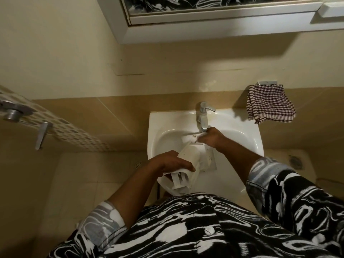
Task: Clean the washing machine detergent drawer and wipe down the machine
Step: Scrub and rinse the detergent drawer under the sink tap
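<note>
Here | detergent drawer [188,155] is held tilted over the sink [251,127], I judge so rinse water drains into the basin | left hand [171,163] grips its near end | right hand [210,137] at far end under tap [202,116], grip I cannot tell | count: one drawer, one tap, one checked towel [270,105]

Glossy white ceramic sink [160,116], shiny metal tap [203,116], matt plastic drawer [191,157], checked cloth [270,104].

White drawer [188,164], white sink [242,131], brown-checked cloth [270,105], black-and-white-patterned shirt [186,229].
</note>
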